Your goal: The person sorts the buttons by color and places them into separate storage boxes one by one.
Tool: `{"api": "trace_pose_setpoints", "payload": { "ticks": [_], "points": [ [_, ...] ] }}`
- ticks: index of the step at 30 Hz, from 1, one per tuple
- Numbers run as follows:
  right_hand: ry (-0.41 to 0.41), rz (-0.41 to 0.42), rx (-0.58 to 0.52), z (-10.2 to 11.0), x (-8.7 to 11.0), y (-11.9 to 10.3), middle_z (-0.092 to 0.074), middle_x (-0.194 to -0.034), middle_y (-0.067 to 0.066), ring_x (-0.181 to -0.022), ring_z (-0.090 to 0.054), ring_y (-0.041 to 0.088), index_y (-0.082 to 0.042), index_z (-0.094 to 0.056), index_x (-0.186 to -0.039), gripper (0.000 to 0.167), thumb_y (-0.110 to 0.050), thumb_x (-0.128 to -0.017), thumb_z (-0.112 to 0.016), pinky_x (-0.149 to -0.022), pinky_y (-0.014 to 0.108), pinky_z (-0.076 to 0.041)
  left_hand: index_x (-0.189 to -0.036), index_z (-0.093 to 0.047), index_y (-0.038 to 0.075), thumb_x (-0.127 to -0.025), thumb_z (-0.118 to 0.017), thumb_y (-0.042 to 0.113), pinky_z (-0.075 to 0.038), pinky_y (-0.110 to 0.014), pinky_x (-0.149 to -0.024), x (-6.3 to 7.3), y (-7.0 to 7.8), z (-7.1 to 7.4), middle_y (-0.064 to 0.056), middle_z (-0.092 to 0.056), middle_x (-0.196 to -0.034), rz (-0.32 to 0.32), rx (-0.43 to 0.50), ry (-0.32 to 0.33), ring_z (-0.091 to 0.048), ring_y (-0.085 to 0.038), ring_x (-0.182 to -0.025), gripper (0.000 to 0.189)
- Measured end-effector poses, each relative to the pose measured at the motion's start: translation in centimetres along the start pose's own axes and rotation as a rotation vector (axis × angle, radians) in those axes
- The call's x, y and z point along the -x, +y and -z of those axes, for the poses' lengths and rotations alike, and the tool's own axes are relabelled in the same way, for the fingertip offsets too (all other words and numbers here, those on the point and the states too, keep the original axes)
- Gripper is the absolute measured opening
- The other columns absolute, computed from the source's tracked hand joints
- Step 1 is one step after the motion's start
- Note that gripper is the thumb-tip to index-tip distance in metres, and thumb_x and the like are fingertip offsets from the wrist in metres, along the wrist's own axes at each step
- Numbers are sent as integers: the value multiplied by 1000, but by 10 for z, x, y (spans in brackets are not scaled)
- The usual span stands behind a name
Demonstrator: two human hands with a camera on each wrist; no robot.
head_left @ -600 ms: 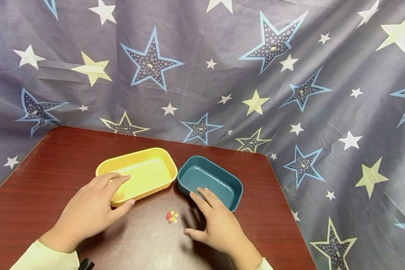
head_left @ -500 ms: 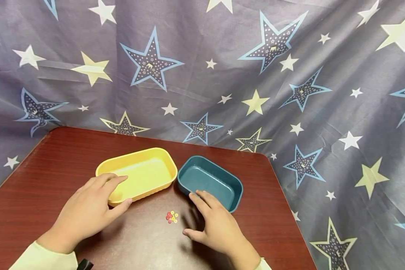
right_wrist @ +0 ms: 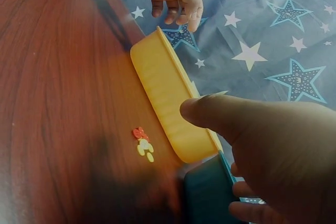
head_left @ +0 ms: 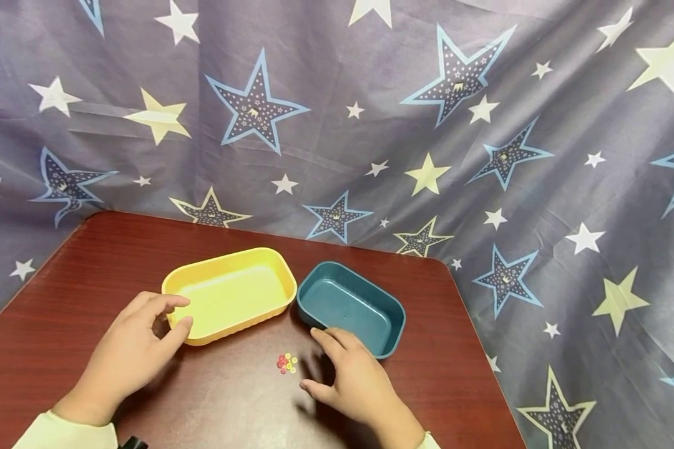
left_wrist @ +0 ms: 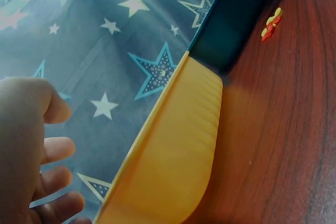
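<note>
A yellow plastic box (head_left: pixel 230 333) and a dark teal box (head_left: pixel 393 308) stand side by side on the table, corners close together. In front of them lies a small cluster of red and yellow button-like discs (head_left: pixel 287 363). By the yellow box's left end is my left hand (head_left: pixel 129 358), fingers loosely bent and holding nothing. My right hand (head_left: pixel 356 386) hovers by the near side of the teal box, right of the discs, with relaxed fingers and nothing in them. In the right wrist view, the discs (right_wrist: pixel 143 144) lie apart from both boxes.
The reddish-brown wooden table (head_left: pixel 118 249) carries both boxes and the discs. A grey curtain with printed stars (head_left: pixel 337 125) hangs along its back and right side. A black object (head_left: pixel 133 443) shows by the left sleeve (head_left: pixel 70 433).
My left hand has drawn back to the left from over the yellow box, its fingers bending more. My right hand has shifted slightly left and nearer. The boxes and discs stay put.
</note>
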State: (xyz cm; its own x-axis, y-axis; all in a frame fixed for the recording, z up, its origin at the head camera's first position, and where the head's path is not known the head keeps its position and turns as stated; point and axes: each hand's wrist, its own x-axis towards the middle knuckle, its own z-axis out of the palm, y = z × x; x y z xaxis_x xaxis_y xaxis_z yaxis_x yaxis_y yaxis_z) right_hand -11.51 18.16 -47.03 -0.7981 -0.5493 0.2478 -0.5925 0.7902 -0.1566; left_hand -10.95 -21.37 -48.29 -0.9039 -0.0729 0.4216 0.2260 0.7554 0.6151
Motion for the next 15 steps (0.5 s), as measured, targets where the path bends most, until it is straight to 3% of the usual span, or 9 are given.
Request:
{"api": "trace_pose_setpoints", "payload": {
  "ticks": [6, 10, 15],
  "points": [
    [-18, 13, -31, -7, 0, -3, -71, -146, 0, -138, -67, 18, -20, -62, -159, 85, -56, -88, -94, -116, 38, -58, -115, -75, 17, -101, -82, 22, -40, -5, -78, 2, -10, -3, -1, -65, -104, 124, 78, 29, -56, 5, -86, 17],
    [-25, 13, -60, -12, -2, -5, -73, -139, -1, -130, -70, 17, -15, -66, -154, 81, -51, -88, -96, -113, 36, -59, -112, -71, 16, -105, -78, 26, -41, -9, -76, 2, -16, -4, -1, -65, -103, 204, 100, 11, -55, 1, -85, 14],
    [-32, -1, -128, -19, -5, -6, -76, -127, 0, -109, -70, 10, -11, -72, -145, 70, -46, -89, -95, -100, 29, -61, -109, -67, 18, -108, -74, 36, -40, -19, -69, 3, -24, -5, -1, -65, -97, 304, 99, -35, -53, -2, -81, 19]
  ]
}}
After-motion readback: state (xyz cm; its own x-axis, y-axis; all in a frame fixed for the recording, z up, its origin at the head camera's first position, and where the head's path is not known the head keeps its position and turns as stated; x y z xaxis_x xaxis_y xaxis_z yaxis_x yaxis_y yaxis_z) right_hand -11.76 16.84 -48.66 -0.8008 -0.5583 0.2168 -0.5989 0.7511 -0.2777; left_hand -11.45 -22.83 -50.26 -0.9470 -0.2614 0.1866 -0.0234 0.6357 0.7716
